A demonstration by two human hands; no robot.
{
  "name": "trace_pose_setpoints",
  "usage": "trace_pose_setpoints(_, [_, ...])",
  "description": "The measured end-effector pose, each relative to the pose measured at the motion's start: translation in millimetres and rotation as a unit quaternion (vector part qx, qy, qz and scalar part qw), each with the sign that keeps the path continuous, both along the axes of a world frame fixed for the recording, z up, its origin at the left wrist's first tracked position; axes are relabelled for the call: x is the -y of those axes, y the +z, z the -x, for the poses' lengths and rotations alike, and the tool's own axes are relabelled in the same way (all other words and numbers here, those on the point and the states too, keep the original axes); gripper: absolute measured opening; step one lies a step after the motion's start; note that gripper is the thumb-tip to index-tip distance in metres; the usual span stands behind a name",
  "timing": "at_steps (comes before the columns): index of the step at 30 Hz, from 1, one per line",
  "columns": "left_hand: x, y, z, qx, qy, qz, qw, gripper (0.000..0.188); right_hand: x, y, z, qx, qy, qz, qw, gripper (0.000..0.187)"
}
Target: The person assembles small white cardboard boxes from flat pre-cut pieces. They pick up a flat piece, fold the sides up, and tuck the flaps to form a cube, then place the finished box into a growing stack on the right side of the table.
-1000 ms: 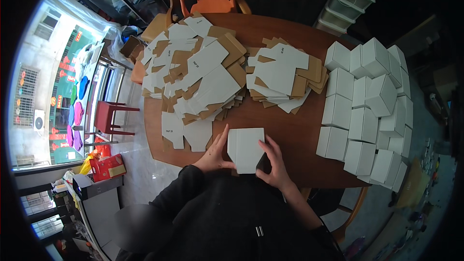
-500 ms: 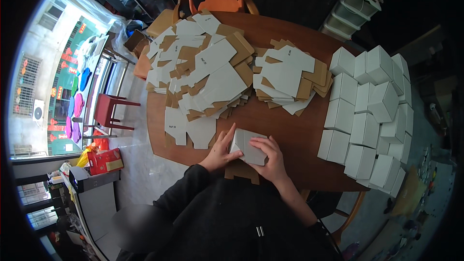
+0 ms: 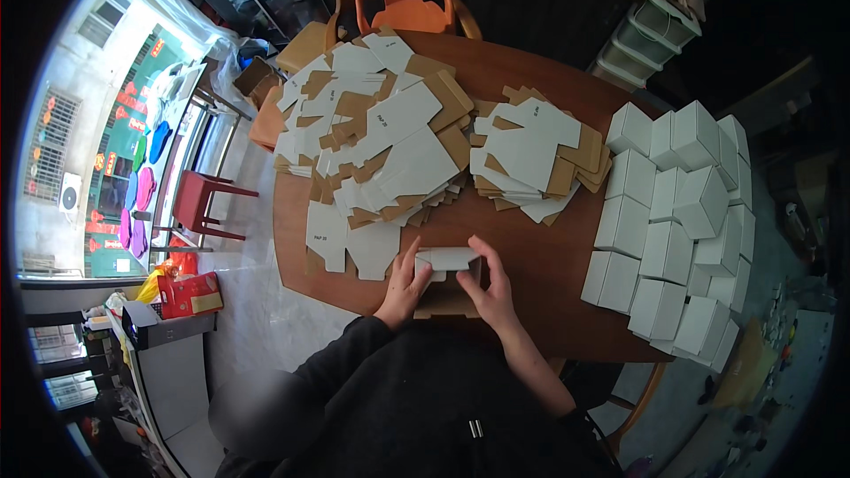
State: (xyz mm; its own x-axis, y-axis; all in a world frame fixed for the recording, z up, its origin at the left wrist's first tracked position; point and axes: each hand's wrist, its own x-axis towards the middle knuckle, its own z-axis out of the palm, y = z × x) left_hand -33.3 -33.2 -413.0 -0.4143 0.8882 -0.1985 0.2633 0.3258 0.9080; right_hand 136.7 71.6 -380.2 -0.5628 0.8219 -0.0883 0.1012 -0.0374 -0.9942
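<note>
Between left hand (image 3: 401, 289) and right hand (image 3: 492, 294), pinched by both, is a part-folded box (image 3: 445, 259); flat blanks (image 3: 416, 162) remain beyond, folded boxes (image 3: 666, 250) rightward.

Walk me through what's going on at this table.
A person holds a white box between both hands, the left hand on one side and the right hand on the other, with a brown flap open toward the body. Two piles of flat cardboard, a larger one and a smaller one, lie beyond the hands. Folded white boxes crowd the table's right side.
</note>
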Motion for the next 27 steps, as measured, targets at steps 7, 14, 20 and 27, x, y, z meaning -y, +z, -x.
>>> trace_pose_setpoints(7, [6, -18, -1, 0.223, 0.106, -0.08, 0.966, 0.036, -7, -8, -3, -0.063, 0.006, 0.151, 0.987, 0.057])
trace_pose_setpoints(14, [18, -32, 1, 0.185, 0.035, -0.154, 0.97, 0.016, 11, -27, -12, -0.087, -0.005, 0.199, 0.976, 0.055])
trace_pose_setpoints(20, [13, -17, 5, 0.009, 0.015, -0.161, 0.987, 0.014, 8, -35, -13, -0.082, -0.007, 0.212, 0.974, 0.056])
trace_pose_setpoints(27, [7, -9, 8, -0.102, 0.05, -0.173, 0.978, 0.016, 19, -41, -12, -0.074, -0.016, 0.205, 0.976, 0.052])
